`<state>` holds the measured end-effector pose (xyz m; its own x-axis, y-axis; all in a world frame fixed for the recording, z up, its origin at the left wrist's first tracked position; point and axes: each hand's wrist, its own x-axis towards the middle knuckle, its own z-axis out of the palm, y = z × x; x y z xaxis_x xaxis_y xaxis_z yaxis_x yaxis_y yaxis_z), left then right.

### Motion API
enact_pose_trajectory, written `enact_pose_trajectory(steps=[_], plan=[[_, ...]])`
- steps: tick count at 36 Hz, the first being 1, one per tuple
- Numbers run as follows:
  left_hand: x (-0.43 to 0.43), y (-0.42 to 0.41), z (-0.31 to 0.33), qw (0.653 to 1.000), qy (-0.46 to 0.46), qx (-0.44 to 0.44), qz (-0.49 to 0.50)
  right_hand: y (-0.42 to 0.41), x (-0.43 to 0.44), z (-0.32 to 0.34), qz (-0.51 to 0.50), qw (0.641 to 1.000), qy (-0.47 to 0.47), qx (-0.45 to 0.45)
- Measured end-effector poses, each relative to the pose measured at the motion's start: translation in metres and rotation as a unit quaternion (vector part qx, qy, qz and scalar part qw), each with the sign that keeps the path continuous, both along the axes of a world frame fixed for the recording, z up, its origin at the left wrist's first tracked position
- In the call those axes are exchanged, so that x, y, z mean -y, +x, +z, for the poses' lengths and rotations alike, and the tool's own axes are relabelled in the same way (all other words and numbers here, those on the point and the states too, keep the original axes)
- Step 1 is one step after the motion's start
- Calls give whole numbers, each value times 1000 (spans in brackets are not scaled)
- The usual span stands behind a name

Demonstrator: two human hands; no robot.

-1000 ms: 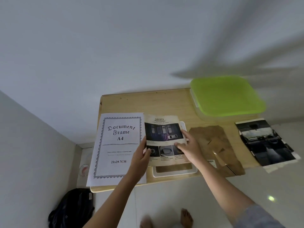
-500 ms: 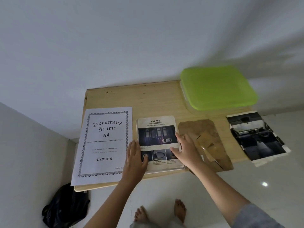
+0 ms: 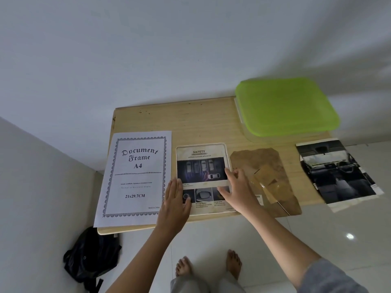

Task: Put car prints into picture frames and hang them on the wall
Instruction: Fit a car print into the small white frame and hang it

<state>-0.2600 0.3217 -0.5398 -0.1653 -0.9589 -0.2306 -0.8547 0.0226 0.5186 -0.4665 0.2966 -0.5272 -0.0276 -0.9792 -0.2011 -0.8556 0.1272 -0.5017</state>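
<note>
A car print headed "SAFETY" (image 3: 201, 166) lies flat inside a white picture frame (image 3: 228, 157) on the wooden table (image 3: 190, 121). My left hand (image 3: 176, 199) rests flat on the print's lower left corner, fingers apart. My right hand (image 3: 239, 189) presses with spread fingers on the print's right edge. The brown frame backing board (image 3: 260, 166) with its stand lies just to the right. A second print, a dark car interior (image 3: 338, 172), hangs over the table's right end.
A white "Document Frame A4" insert sheet (image 3: 137, 176) lies at the table's left, overhanging the front edge. A green-lidded plastic box (image 3: 285, 106) stands at the back right. A black bag (image 3: 91, 259) sits on the tiled floor, left of my bare feet (image 3: 211, 265).
The print was held lifted over the frame a second ago; it now lies flat inside it. Both hands went from gripping its edges to pressing on it.
</note>
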Motion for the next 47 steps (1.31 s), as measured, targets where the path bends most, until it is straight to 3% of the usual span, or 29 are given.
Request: enact_pose_trajectory(steps=[9,17,22,32,40,47], plan=[[10,-25,13,998,-22,11,61,-20,4,4,-18,998,-23,63],[8,-121,26,994,-78,-32,-67,-105,-3,16,-98,994,-27,34],[-10,-176,9,987,-46,39,-147,-147,-21,4,-108,994,6,-7],[-31,-203,-32,983,-68,115,-129,-151,-41,-7,-83,996,-7,37],[-54,-202,-37,983,-80,98,-137,-159,-58,-7,-167,979,-24,117],[-61,-198,-39,981,-88,91,-149,-164,-61,-6,-266,930,0,254]])
